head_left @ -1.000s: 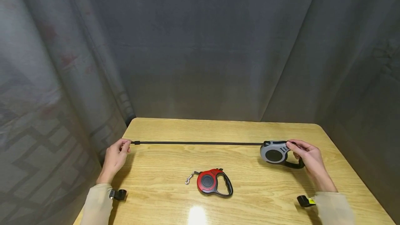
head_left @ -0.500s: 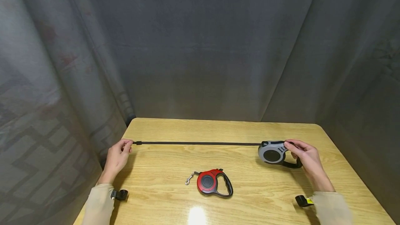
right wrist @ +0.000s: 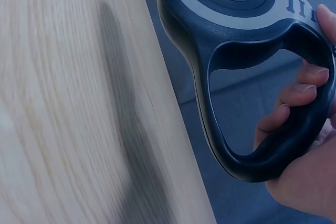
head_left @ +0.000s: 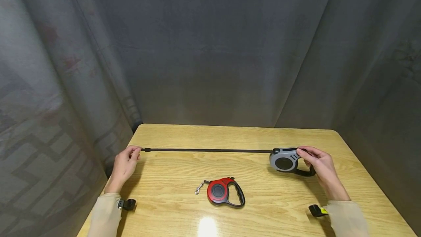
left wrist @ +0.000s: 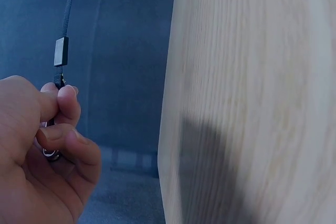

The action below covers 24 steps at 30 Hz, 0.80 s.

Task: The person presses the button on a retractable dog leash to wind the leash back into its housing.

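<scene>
We hold the grey leash (head_left: 284,160) far right in our right hand (head_left: 318,164), left hand (head_left: 124,164) pinching the clip end (left wrist: 60,59). Case slides left, cord (head_left: 210,150) shortening, still taut btwn hands.

Head view looks down over the whole table (head_left: 230,138); both wrist views sit close, sharing its wood.

Over the last second the right hand (head_left: 317,164) carried the grey leash housing (head_left: 284,159) slightly toward the red leash (head_left: 225,192). The left hand (head_left: 125,164), pinching the black cord (head_left: 210,150) end, also shifted inward; the exposed cord span shortened.
</scene>
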Motion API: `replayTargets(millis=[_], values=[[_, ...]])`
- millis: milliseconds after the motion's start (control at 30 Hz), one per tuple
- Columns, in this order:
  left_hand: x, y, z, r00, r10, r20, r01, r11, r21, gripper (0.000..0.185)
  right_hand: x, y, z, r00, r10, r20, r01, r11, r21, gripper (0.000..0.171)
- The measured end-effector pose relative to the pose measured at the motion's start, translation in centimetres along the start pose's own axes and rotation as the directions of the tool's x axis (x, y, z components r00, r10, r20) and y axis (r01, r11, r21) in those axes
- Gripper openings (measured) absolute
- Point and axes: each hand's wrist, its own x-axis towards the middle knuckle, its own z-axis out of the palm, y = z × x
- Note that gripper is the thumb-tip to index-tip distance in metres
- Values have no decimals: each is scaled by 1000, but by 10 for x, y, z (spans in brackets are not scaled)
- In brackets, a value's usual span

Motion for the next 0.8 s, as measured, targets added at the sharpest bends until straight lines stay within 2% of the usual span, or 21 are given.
replayTargets(millis=[267,567,800], values=[[-1,3,2,999,-31,11,31,1000,4,24,0,0,4,1000,-6,4,6,998,-60,16],[1,4,4,1000,18,-8,-18,1000,18,22,-1,-2,11,1000,-3,21,4,997,-78,18],[1,7,4,1000,12,9,-12,1000,22,24,1,-4,14,999,13,31,-10,994,-108,13]])
